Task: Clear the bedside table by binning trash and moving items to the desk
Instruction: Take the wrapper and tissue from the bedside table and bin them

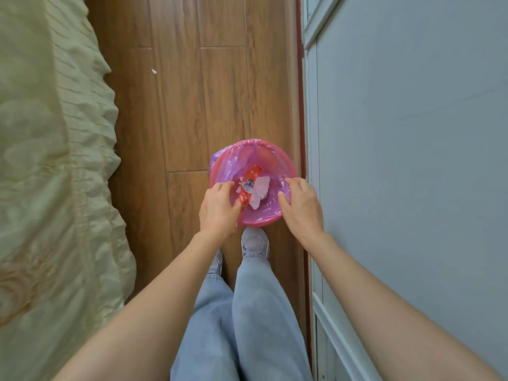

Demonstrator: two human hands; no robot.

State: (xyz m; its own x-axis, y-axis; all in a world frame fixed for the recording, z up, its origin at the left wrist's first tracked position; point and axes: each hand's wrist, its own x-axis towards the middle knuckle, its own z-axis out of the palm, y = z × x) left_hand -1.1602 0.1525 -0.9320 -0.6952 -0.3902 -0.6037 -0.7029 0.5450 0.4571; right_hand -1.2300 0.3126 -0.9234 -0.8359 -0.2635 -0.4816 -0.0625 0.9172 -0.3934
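Your left hand (pixel 220 206) is pinching the red wrapper (pixel 248 188) over the bin (pixel 253 158); your right hand (pixel 301 204) is hovering loosely spread, holding nothing; releasing near the rim risks it dropping outside.

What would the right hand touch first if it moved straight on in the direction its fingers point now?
Probably the purple bag liner of the pink bin: the right hand points forward over the rim. Depth is unclear from above.

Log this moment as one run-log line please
stage: binning trash | left hand: on red wrapper over pink bin | right hand: open, empty, at bin rim | white tissue: in bin
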